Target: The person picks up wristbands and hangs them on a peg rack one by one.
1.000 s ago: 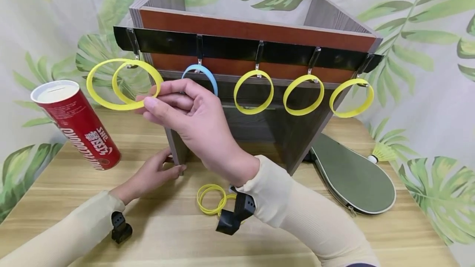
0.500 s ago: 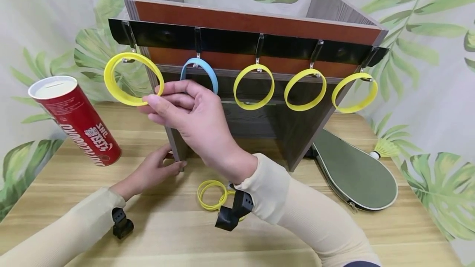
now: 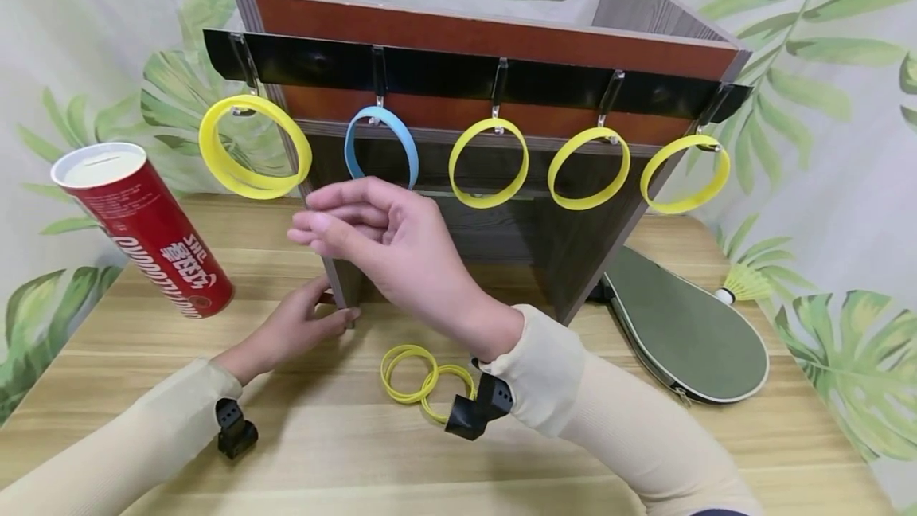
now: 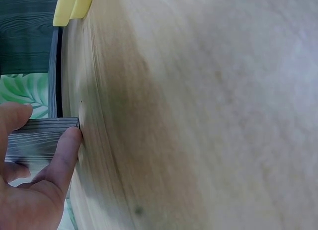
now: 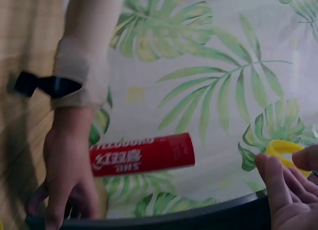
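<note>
My right hand (image 3: 401, 249) is held in front of the stand, fingers loosely bent, with nothing between them. Just above its fingertips, two overlapping yellow rings (image 3: 208, 151) hang on the leftmost hook. A blue ring (image 3: 349, 148), partly hidden behind the hand, hangs from the second hook. Single yellow rings hang on the other hooks, among them the middle ring (image 3: 454, 170). Low on the left, my left hand (image 3: 290, 334) grips the foot of the wooden stand's side panel (image 4: 42, 125), thumb on one face and fingers on the other.
A black hook strip (image 3: 444, 70) crosses the stand's front. Loose yellow rings (image 3: 385, 379) lie on the table below. A red can (image 3: 161, 237) stands at left. At right are a green racket case (image 3: 688, 333) and a yellow shuttlecock (image 3: 745, 285).
My right hand has let go of a yellow ring, which now hangs with another on the leftmost hook, and has drawn down and slightly away. My left hand stays at the panel's foot.
</note>
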Tool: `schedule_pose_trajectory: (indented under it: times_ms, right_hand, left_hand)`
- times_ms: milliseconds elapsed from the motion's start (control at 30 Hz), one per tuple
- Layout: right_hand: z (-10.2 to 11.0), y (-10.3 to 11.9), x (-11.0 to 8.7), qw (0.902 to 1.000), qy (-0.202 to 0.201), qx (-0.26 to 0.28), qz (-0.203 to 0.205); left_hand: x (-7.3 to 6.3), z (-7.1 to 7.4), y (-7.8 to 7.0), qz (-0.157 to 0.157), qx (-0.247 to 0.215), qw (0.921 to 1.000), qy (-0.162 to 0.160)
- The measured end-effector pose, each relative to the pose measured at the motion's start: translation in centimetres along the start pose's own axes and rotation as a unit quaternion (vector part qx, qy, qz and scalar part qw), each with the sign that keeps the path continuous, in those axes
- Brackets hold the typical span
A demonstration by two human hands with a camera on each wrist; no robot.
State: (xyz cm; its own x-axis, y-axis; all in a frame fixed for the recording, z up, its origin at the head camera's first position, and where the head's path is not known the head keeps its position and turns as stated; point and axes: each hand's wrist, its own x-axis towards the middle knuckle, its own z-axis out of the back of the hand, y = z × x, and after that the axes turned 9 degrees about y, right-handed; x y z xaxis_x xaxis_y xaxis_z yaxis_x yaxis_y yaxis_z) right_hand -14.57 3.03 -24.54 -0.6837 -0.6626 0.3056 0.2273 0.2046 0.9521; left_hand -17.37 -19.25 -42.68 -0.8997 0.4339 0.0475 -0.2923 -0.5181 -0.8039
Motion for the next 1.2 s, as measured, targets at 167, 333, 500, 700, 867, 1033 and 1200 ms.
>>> schedule_pose_trajectory:
  times_ms: [167,333,500,700,867,1033,1200]
  right_hand:
    - [0.9,-1.4,-0.9,0.9937,0.079,-0.077,0.018]
    - [2.3,-3.4,-2.0,0.9704,0.157,-0.183,0.000]
    - [4.3,-6.2,-2.4,0.9332,0.190,-0.298,-0.067]
    - [6.6,-10.3,-2.2,0.8859,0.229,-0.377,-0.143]
    - [7.6,-12.8,-2.1,0.8640,0.271,-0.375,-0.200]
    - [7.8,-14.4,-2.2,0.8504,0.297,-0.383,-0.205]
    - [7.4,-15.4,-2.2,0.8518,0.305,-0.376,-0.200]
  left_hand:
    - [-0.3,0.1,0.0,0.014,0.005,0.9999,-0.003]
    - [-0.2,0.1,-0.1,0.013,0.021,0.9997,-0.005]
    - [0.1,0.0,-0.1,-0.008,0.009,0.9999,0.000]
    - [0.2,0.1,-0.2,-0.003,0.012,0.9999,0.006]
    - [0.1,0.1,-0.3,0.006,0.010,0.9999,0.007]
    - [0.2,0.0,-0.1,0.008,0.010,0.9999,0.010]
    - [0.1,0.0,0.0,0.009,0.009,0.9999,0.006]
